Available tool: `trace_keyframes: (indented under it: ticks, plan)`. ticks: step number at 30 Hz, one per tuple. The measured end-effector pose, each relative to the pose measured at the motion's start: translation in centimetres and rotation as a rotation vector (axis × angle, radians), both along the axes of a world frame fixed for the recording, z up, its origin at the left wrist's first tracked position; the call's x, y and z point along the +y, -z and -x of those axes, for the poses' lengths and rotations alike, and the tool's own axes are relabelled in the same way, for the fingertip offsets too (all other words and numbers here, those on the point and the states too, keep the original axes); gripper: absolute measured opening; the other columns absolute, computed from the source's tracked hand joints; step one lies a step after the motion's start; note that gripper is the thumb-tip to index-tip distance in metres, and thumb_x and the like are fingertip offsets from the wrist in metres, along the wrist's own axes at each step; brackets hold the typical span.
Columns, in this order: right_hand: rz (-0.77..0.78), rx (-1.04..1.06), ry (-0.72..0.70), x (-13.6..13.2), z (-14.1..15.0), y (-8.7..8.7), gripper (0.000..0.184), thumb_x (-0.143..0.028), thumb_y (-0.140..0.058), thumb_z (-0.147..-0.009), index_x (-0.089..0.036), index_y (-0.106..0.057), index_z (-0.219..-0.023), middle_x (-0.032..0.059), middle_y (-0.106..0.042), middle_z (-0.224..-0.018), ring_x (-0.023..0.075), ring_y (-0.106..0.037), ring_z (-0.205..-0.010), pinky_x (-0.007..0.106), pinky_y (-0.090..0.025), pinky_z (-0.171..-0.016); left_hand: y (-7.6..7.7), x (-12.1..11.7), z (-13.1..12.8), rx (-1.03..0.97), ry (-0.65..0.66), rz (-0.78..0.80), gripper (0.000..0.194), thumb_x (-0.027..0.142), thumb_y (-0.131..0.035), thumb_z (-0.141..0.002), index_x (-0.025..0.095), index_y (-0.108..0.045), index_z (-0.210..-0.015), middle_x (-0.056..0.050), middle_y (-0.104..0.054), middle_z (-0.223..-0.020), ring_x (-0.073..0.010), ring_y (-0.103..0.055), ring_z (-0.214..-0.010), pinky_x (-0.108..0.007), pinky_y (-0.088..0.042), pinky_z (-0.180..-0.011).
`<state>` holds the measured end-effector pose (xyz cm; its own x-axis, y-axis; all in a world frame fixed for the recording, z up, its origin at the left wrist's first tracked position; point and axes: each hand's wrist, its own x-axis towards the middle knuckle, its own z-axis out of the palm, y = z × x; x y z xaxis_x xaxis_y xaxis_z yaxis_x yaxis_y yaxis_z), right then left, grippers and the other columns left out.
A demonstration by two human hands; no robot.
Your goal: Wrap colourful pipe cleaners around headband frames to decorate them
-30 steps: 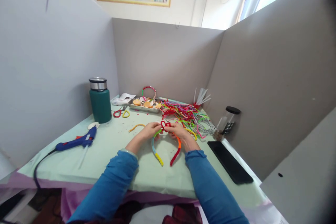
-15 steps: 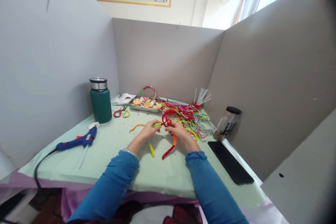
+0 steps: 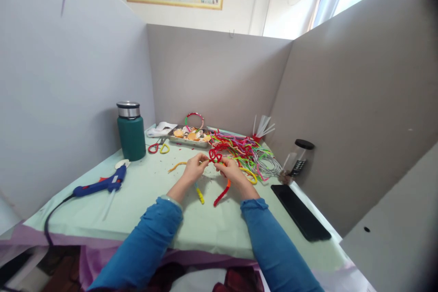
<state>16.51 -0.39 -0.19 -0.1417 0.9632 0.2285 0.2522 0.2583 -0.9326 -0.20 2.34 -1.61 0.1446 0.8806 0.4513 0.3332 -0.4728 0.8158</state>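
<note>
Between my hands is a headband (image 3: pixel 222 194) wrapped in coloured pipe cleaners. Its yellow end (image 3: pixel 200 196) and its red end hang toward me below my fingers. Red pipe cleaner loops (image 3: pixel 212 154) stand up at its top, like a bow. My left hand (image 3: pixel 195 169) is closed, its thumb and fingertips pinching the red pipe cleaner at the left of the loops. Closed too, my right hand (image 3: pixel 233 172) grips the headband just right of the loops. My fingers hide part of the band.
Behind my hands lies a heap of pipe cleaners (image 3: pixel 239 146). A metal tray (image 3: pixel 191 142) of felt-like pieces, scissors (image 3: pixel 159 147) and a green flask (image 3: pixel 131 134) stand left. A glue gun (image 3: pixel 102 184) rests nearer. At right are a black phone (image 3: pixel 299 212) and a clear jar (image 3: pixel 297 159).
The red loops have tilted and moved slightly left. My left fingers have shifted from the green part of the band up to the red pipe cleaner. The headband's lower ends have swung slightly right.
</note>
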Motion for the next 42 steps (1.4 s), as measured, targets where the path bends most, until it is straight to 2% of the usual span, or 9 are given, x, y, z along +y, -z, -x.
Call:
trace_keyframes:
  ticks: [3,9,14,18,23,29,32,36,42]
  plan:
    - [-0.043,-0.043,0.053,-0.1,0.3,-0.1,0.011,-0.028,-0.055,-0.069,-0.018,-0.054,-0.066,-0.0042,-0.047,-0.055,0.0090,-0.038,-0.048,0.023,-0.028,-0.048,0.1,0.1,0.0,-0.022,0.010,0.084,0.012,0.026,-0.052,-0.075,0.016,-0.057,-0.080,0.000,-0.061,-0.068,-0.0122,-0.054,-0.063,-0.023,-0.040,-0.058]
    - [-0.169,-0.113,0.174,0.0,0.8,0.2,0.014,-0.030,-0.055,-0.070,-0.018,-0.054,-0.062,-0.0023,-0.051,-0.058,0.0126,-0.045,-0.058,0.024,-0.033,-0.057,0.0,0.0,0.0,-0.003,0.066,0.091,0.018,0.029,-0.049,-0.075,0.015,-0.059,-0.069,0.003,-0.050,-0.057,-0.0097,-0.045,-0.055,-0.021,-0.035,-0.054]
    - [-0.173,-0.106,0.149,0.2,0.7,0.6,0.013,-0.030,-0.055,-0.071,-0.018,-0.056,-0.065,-0.0012,-0.055,-0.062,0.0132,-0.047,-0.059,0.025,-0.035,-0.057,-0.3,-0.5,-0.2,-0.043,0.088,0.198,0.024,0.034,-0.049,-0.075,0.015,-0.062,-0.076,0.004,-0.047,-0.054,-0.0089,-0.041,-0.050,-0.020,-0.032,-0.048]
    - [-0.179,-0.126,0.095,0.6,0.5,0.8,0.016,-0.034,-0.056,-0.072,-0.018,-0.058,-0.067,-0.0016,-0.055,-0.063,0.0129,-0.046,-0.059,0.024,-0.034,-0.057,-0.7,-0.8,-0.1,0.010,0.134,0.191,0.027,0.038,-0.054,-0.073,0.014,-0.063,-0.082,0.003,-0.052,-0.058,-0.0085,-0.041,-0.050,-0.020,-0.032,-0.047]
    - [-0.086,0.090,-0.017,0.4,-0.2,0.1,0.024,-0.040,-0.060,-0.071,-0.018,-0.062,-0.078,0.0010,-0.059,-0.074,0.0139,-0.048,-0.067,0.025,-0.037,-0.061,-0.9,-0.8,0.0,0.001,0.098,0.198,0.030,0.043,-0.054,-0.074,0.014,-0.061,-0.076,0.003,-0.052,-0.057,-0.0077,-0.039,-0.048,-0.019,-0.030,-0.045]
    - [0.012,0.165,-0.105,0.2,-0.4,0.1,0.022,-0.038,-0.066,-0.065,-0.017,-0.061,-0.070,-0.0012,-0.053,-0.065,0.0108,-0.042,-0.058,0.023,-0.032,-0.054,-1.4,-1.7,-0.5,-0.079,0.225,0.310,0.030,0.039,-0.061,-0.070,0.013,-0.062,-0.084,0.005,-0.049,-0.055,-0.0055,-0.034,-0.044,-0.020,-0.026,-0.043]
    - [-0.012,0.209,-0.050,0.2,0.3,0.1,0.020,-0.035,-0.068,-0.061,-0.018,-0.059,-0.065,-0.0022,-0.051,-0.062,0.0105,-0.040,-0.057,0.024,-0.031,-0.054,-1.2,-1.7,-0.6,-0.092,0.216,0.373,0.036,0.042,-0.064,-0.068,0.013,-0.064,-0.089,0.007,-0.041,-0.048,-0.0052,-0.029,-0.042,-0.020,-0.022,-0.041]
    - [-0.061,0.244,0.106,0.0,1.2,0.0,0.024,-0.039,-0.069,-0.059,-0.018,-0.056,-0.061,-0.0023,-0.050,-0.060,0.0110,-0.041,-0.057,0.024,-0.032,-0.054,-0.6,-1.2,-0.5,-0.115,0.155,0.428,0.041,0.049,-0.066,-0.066,0.012,-0.066,-0.083,0.007,-0.035,-0.044,-0.0051,-0.025,-0.040,-0.022,-0.017,-0.040]
    - [0.177,0.355,-0.044,0.1,0.5,0.1,0.033,-0.048,-0.067,-0.065,-0.017,-0.061,-0.073,0.0006,-0.056,-0.065,0.0108,-0.046,-0.056,0.024,-0.035,-0.051,-1.1,-1.5,-0.1,-0.118,0.235,0.505,0.033,0.045,-0.071,-0.059,0.014,-0.062,-0.068,0.006,-0.038,-0.046,-0.0050,-0.027,-0.039,-0.024,-0.017,-0.041]
